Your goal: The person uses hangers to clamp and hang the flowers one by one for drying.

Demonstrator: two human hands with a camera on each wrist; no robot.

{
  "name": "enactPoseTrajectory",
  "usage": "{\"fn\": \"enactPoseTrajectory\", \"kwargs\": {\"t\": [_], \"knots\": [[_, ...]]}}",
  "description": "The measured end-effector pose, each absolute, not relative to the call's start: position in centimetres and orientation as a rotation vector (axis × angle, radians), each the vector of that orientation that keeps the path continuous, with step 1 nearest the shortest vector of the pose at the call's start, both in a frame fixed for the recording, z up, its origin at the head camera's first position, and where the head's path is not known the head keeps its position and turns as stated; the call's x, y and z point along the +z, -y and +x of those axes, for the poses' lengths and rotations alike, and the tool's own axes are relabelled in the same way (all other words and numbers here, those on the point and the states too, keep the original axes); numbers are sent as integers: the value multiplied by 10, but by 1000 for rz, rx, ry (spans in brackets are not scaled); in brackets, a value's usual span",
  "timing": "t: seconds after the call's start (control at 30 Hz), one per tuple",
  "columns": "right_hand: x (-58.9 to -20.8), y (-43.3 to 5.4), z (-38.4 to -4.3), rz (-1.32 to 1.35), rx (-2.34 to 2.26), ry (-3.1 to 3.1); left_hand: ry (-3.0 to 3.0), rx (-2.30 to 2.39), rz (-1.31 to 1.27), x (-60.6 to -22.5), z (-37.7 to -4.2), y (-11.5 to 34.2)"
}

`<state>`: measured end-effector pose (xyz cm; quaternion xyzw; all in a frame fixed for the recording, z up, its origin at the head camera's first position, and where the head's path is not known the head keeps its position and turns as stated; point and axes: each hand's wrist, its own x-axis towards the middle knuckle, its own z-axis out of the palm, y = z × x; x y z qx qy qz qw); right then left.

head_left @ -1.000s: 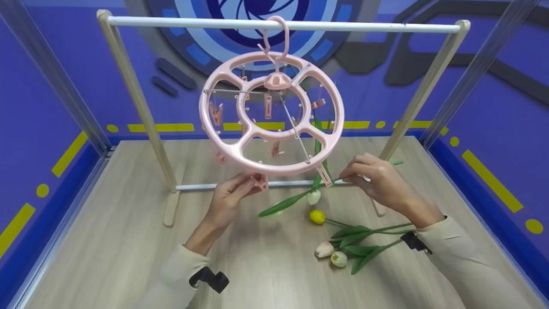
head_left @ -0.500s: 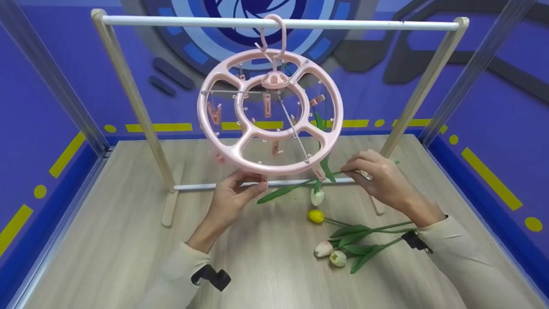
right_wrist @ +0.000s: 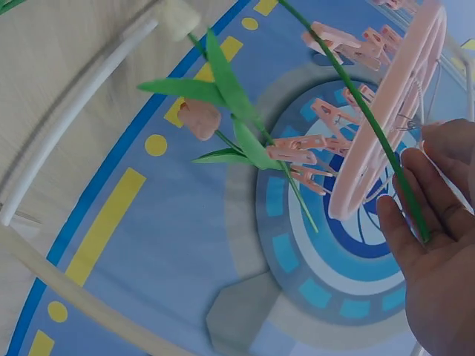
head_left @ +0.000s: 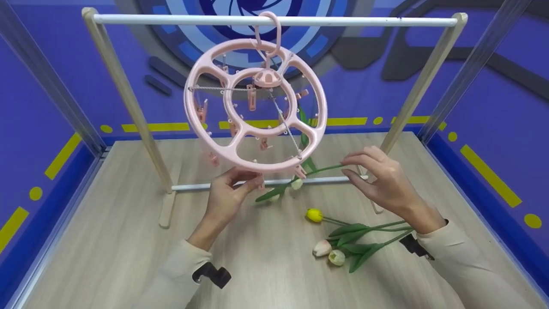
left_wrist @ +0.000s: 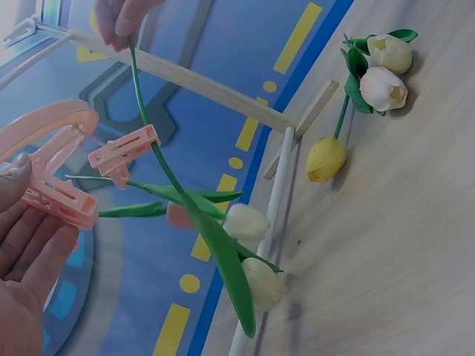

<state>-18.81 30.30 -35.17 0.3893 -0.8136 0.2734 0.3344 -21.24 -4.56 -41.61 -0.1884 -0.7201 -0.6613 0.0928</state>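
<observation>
A tulip stem point(head_left: 326, 168) slants down-left from wide-parted fingers of the right hand point(head_left: 384, 180), past a hanging clothespin point(left_wrist: 122, 152), as the left hand point(head_left: 226, 195) pinches a second clothespin point(left_wrist: 73, 205).

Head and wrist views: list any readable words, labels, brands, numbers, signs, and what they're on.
None readable.
Back wall: graphics only, yellow bars, dots.
Hanger, clips, tulips: no lettering visible.
Top bar: tiny dark mark, too small to make out.
Wrist straps: no lettering I can make out.

Tulips point(head_left: 351, 236) lie before the rack point(head_left: 343, 22) bearing the hanger point(head_left: 268, 78).
</observation>
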Motion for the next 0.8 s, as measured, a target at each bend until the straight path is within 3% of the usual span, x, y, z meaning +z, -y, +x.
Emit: {"fn": "enactPoseTrajectory", "kwargs": {"t": [0.4,0.8], "knots": [[-353,-341,-184,726,744,2139,2099,-1932,-574,-416,-211,43],[-392,-379,-178,633,752,2503,2105,-1938,-544,-412,-207,42]]}}
